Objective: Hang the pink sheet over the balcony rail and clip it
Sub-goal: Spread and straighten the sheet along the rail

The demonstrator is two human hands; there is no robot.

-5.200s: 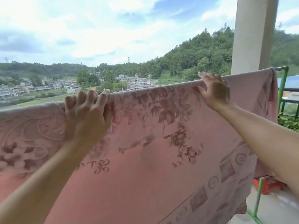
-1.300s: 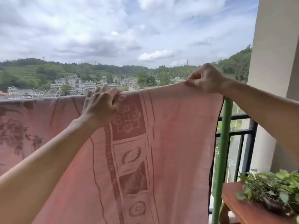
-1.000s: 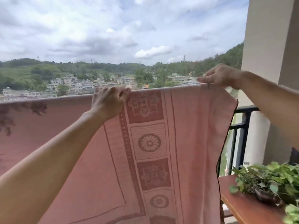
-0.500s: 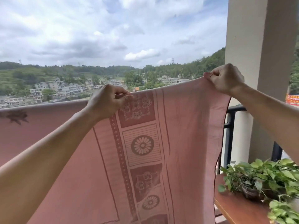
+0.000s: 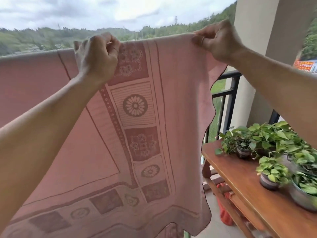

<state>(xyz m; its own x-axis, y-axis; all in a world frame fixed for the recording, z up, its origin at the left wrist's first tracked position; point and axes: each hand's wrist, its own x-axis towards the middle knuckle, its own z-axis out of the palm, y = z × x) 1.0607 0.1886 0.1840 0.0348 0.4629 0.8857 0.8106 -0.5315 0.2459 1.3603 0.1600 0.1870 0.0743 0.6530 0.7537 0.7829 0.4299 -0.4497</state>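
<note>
Fabric woven with flower medallions and stripes, the pink sheet [image 5: 171,117] hangs from its top fold, wavy at its right edge. Left hand [image 5: 96,55] and right hand [image 5: 217,42] each pinch that fold. Beside it stand a beige pillar [image 5: 253,31] and black railing [image 5: 228,93]; potted plants [image 5: 267,140] crowd a wooden table [image 5: 240,177].

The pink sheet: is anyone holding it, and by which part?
Both hands grip the pink sheet by its top edge: left hand at the patterned border, right hand near the corner.
</note>
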